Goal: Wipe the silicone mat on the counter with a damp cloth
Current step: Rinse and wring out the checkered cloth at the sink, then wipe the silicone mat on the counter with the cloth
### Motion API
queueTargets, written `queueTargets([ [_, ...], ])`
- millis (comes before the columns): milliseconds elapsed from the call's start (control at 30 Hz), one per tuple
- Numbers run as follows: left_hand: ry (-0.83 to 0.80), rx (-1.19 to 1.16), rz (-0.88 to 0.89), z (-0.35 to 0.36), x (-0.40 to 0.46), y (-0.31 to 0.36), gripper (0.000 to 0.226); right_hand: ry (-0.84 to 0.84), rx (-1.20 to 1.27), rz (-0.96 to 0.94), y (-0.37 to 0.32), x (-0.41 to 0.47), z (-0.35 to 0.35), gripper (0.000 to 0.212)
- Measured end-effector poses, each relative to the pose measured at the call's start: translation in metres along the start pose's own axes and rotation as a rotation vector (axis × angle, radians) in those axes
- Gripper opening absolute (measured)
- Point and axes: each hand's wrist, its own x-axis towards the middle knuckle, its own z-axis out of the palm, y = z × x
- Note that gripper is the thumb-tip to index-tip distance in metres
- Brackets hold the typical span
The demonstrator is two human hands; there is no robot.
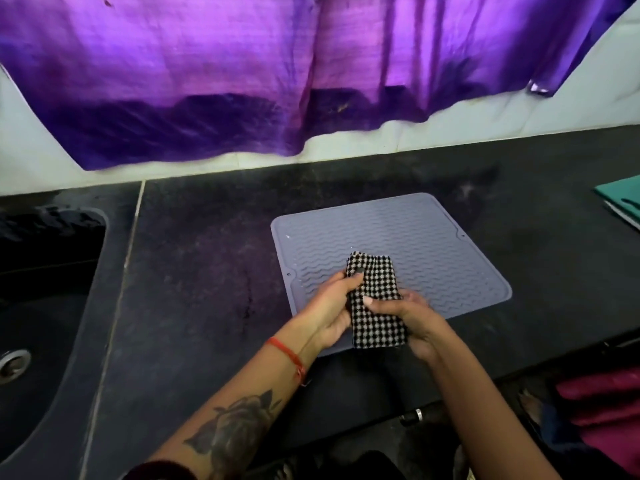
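A grey silicone mat (408, 237) with a wavy ribbed surface lies flat on the dark counter (207, 271). Over its near edge I hold a folded black-and-white checked cloth (375, 303) in both hands. My left hand (329, 306) grips the cloth's left side, thumb on top near the far end. My right hand (412, 320) holds the right side, with its thumb pressed on the middle of the cloth. Whether the cloth touches the mat cannot be told.
A dark sink (38, 306) with a metal drain (12, 365) is sunk into the counter at the left. A purple cloth (277, 74) hangs on the white wall behind. A teal board (620, 195) lies at the far right edge.
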Motion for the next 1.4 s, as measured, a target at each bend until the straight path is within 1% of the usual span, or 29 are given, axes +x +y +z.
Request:
queueTargets([
  [100, -0.013, 0.1, 0.033, 0.005, 0.003, 0.002, 0.03, -0.031, 0.081, 0.033, 0.0, 0.006, -0.011, 0.039],
  [200, 0.076, 0.287, 0.196, 0.002, 0.009, 0.011, 0.03, -0.045, 0.096, 0.006, -0.006, 0.016, -0.022, 0.027],
  [300, 0.292, 0.558, 0.448, -0.024, 0.019, 0.019, 0.028, -0.045, 0.058, 0.004, -0.014, 0.025, -0.043, 0.021],
  [367, 0.495, 0.832, 0.622, -0.053, 0.02, 0.024, 0.025, -0.025, 0.048, 0.004, -0.019, 0.031, -0.061, 0.022],
  [400, 0.595, 0.987, 0.677, -0.067, 0.02, 0.026, 0.027, -0.015, 0.052, 0.001, -0.022, 0.034, -0.071, 0.025],
  [433, 0.68, 1.141, 0.692, -0.081, 0.02, 0.028, 0.031, -0.011, 0.056, -0.006, -0.024, 0.037, -0.08, 0.029],
  [467, 0.748, 1.283, 0.662, -0.091, 0.021, 0.029, 0.037, -0.01, 0.061, -0.015, -0.026, 0.04, -0.087, 0.039],
  [533, 0.821, 1.533, 0.54, -0.107, 0.025, 0.03, 0.048, -0.018, 0.052, -0.025, -0.032, 0.046, -0.097, 0.074],
  [567, 0.837, 1.625, 0.484, -0.11, 0.027, 0.031, 0.052, -0.013, 0.037, -0.032, -0.036, 0.049, -0.1, 0.085],
  [600, 0.841, 1.694, 0.441, -0.114, 0.031, 0.031, 0.055, -0.006, 0.01, -0.05, -0.04, 0.053, -0.103, 0.086],
  [633, 0.836, 1.758, 0.407, -0.116, 0.036, 0.031, 0.057, -0.002, -0.03, -0.072, -0.044, 0.056, -0.106, 0.077],
  [667, 0.832, 1.811, 0.373, -0.118, 0.04, 0.03, 0.059, 0.007, -0.061, -0.089, -0.049, 0.058, -0.108, 0.06],
  [700, 0.829, 1.851, 0.344, -0.121, 0.043, 0.03, 0.063, 0.03, -0.107, -0.104, -0.053, 0.06, -0.109, 0.046],
  [733, 0.836, 1.875, 0.322, -0.123, 0.046, 0.028, 0.07, 0.056, -0.16, -0.122, -0.056, 0.063, -0.113, 0.039],
  [767, 0.847, 1.889, 0.312, -0.126, 0.049, 0.026, 0.077, 0.068, -0.208, -0.145, -0.057, 0.067, -0.117, 0.038],
  [833, 0.875, 1.902, 0.331, -0.131, 0.051, 0.02, 0.086, 0.082, -0.306, -0.182, -0.058, 0.075, -0.126, 0.04],
  [933, 0.916, 1.904, 0.387, -0.133, 0.052, 0.017, 0.083, 0.1, -0.414, -0.19, -0.058, 0.087, -0.135, 0.039],
  [1067, 0.942, 1.872, 0.451, -0.132, 0.053, 0.017, 0.079, 0.101, -0.482, -0.194, -0.071, 0.103, -0.146, 0.039],
  [1133, 0.958, 1.851, 0.457, -0.132, 0.053, 0.017, 0.08, 0.19, -0.576, -0.252, -0.084, 0.115, -0.155, 0.043],
  [1200, 0.979, 1.837, 0.462, -0.132, 0.054, 0.016, 0.081, 0.339, -0.707, -0.318, -0.101, 0.127, -0.165, 0.046],
  [1267, 0.991, 1.825, 0.465, -0.133, 0.055, 0.016, 0.081, 0.484, -0.911, -0.365, -0.117, 0.137, -0.172, 0.041],
  [1300, 0.992, 1.82, 0.464, -0.133, 0.055, 0.016, 0.081, 0.525, -1.022, -0.361, -0.121, 0.143, -0.173, 0.039],
  [1333, 0.991, 1.816, 0.461, -0.133, 0.056, 0.016, 0.081, 0.539, -1.142, -0.333, -0.121, 0.15, -0.173, 0.04],
  [1400, 0.992, 1.804, 0.459, -0.134, 0.056, 0.017, 0.081, 0.498, -1.395, -0.235, -0.114, 0.163, -0.167, 0.045],
])
